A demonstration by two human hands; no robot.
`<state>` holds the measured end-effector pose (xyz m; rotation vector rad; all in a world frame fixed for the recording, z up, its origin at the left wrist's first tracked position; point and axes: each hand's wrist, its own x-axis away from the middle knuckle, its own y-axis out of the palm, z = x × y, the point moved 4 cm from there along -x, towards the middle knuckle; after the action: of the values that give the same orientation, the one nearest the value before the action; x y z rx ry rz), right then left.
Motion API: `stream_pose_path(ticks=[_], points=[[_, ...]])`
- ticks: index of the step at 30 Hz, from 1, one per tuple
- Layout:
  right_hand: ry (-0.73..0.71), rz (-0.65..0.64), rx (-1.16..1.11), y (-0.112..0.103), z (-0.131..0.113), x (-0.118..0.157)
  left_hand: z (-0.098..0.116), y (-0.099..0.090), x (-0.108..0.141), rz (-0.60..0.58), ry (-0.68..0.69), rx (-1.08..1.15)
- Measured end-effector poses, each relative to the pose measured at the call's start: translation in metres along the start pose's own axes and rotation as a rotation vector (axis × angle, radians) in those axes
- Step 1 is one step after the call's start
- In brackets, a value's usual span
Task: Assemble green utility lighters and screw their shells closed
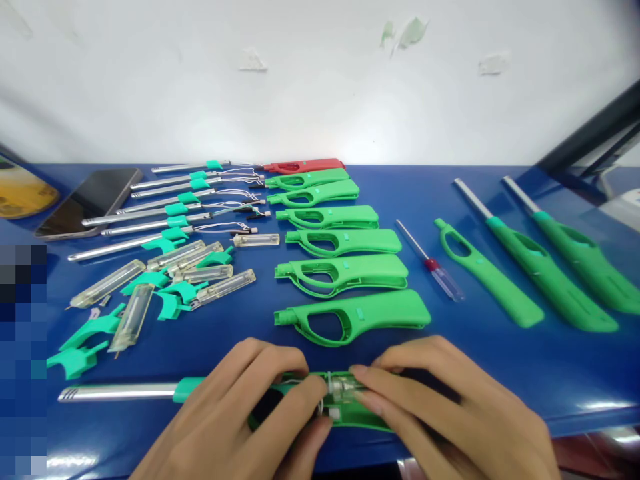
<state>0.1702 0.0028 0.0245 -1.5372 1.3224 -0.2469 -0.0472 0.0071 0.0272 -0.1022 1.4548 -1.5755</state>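
Note:
A green lighter shell half point(367, 417) lies open near the table's front edge, a silver tube point(120, 393) with a teal collar reaching left from it. My left hand point(245, 413) is closed over the shell's handle opening, thumb and index finger at the white wires and a small white part. My right hand point(450, 407) pinches a clear fuel tank point(345, 389) that sits in the shell. Much of the shell is hidden under both hands. Behind them lies a row of green lighter shells point(390, 310), with one red shell point(320, 165) farthest back.
To the left are silver tubes with wires point(135, 247), loose clear tanks point(133, 317) and teal triggers point(75, 360). A phone point(90, 200) lies behind. On the right are a screwdriver point(440, 277), a narrow green shell half point(495, 277) and two closed lighters point(555, 280). A white wall point(320, 100) borders the table.

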Motion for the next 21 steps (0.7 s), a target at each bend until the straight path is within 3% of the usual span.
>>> stream_pose_path(ticks=[10, 21], points=[[-0.007, -0.045, -0.04, 0.0013, 0.0027, -0.0022, 0.0, 0.0021, -0.0031, 0.0, -0.007, 0.027], [0.01, 0.024, -0.004, 0.004, 0.0003, -0.0055, -0.002, 0.0024, 0.0033, 0.048, -0.047, 0.032]])
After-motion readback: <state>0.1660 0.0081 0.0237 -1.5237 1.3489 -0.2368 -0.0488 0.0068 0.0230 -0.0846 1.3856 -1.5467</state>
